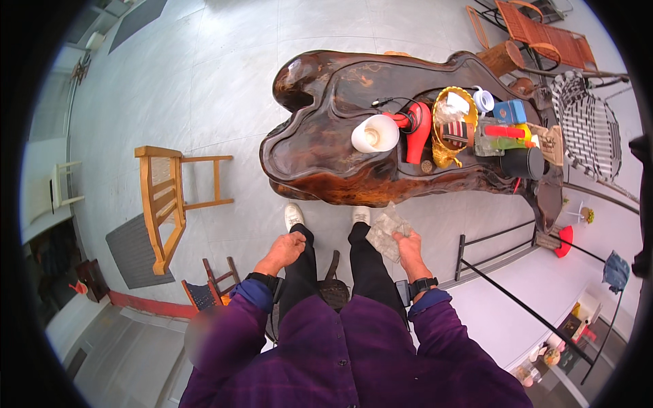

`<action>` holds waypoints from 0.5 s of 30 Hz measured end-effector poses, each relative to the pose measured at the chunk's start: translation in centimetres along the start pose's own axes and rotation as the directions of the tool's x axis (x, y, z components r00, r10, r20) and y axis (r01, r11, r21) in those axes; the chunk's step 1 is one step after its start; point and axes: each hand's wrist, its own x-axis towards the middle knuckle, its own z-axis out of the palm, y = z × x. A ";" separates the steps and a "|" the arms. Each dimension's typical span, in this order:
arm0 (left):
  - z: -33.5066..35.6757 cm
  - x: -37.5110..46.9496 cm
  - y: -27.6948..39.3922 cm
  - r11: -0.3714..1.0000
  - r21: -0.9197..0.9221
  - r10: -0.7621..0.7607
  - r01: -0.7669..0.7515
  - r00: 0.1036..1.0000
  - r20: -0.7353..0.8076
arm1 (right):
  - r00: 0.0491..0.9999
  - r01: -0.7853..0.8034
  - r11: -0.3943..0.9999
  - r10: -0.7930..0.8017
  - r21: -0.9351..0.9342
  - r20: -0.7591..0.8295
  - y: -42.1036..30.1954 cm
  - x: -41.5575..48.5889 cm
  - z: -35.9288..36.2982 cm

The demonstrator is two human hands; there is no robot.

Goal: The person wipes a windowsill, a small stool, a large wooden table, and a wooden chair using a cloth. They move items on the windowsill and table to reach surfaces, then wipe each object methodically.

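Note:
My right hand [409,245] grips the edge of a flat, greyish, crumpled cloth or sheet [388,230]; its exact material cannot be told. Above my left thigh, my left hand [288,247] has its fingers curled in, and whether anything small is inside cannot be seen. Beyond my feet stands a dark polished root-wood table [316,148]. On it are a white plastic cup or bin [376,133], lying tilted, a red hair dryer [418,133] with its cord, and a golden basket [440,148] holding a striped item and clear plastic.
A blue box [509,111], a black cylindrical container [522,163] and a white mug [483,100] crowd the table's right end. A wooden chair [162,204] stands at left, a black-and-white woven chair [586,125] at right. Black metal rails [525,311] run at lower right.

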 end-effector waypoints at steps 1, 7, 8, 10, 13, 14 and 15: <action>-0.3 0.1 0.0 0.998 0.035 0.054 -0.053 0.998 -0.039 | 0.999 0.026 0.999 -0.025 0.027 -0.038 0.2 -0.1 0.0; -0.3 1.0 2.4 0.988 -0.125 0.059 -0.092 0.968 -0.244 | 0.974 0.173 0.980 -0.156 0.094 -0.164 0.4 1.7 0.1; -0.3 1.3 3.1 0.980 -0.153 0.071 -0.124 0.946 -0.315 | 0.970 0.187 0.974 -0.163 0.126 -0.179 0.4 2.2 0.1; -0.7 2.1 4.5 0.948 -0.238 0.088 -0.210 0.894 -0.439 | 0.950 0.266 0.959 -0.243 0.101 -0.196 0.3 3.1 -0.5; -3.1 4.0 6.4 0.933 -0.071 0.202 -0.353 0.676 -0.709 | 0.916 0.331 0.940 -0.301 0.078 -0.266 -0.2 4.6 -2.7; -4.1 4.6 6.9 0.912 0.052 0.297 -0.407 0.569 -0.766 | 0.907 0.340 0.937 -0.302 0.085 -0.295 -0.3 5.1 -3.7; -5.2 5.5 7.6 0.904 0.106 0.322 -0.415 0.494 -0.808 | 0.875 0.377 0.926 -0.349 0.019 -0.335 -0.8 6.0 -4.7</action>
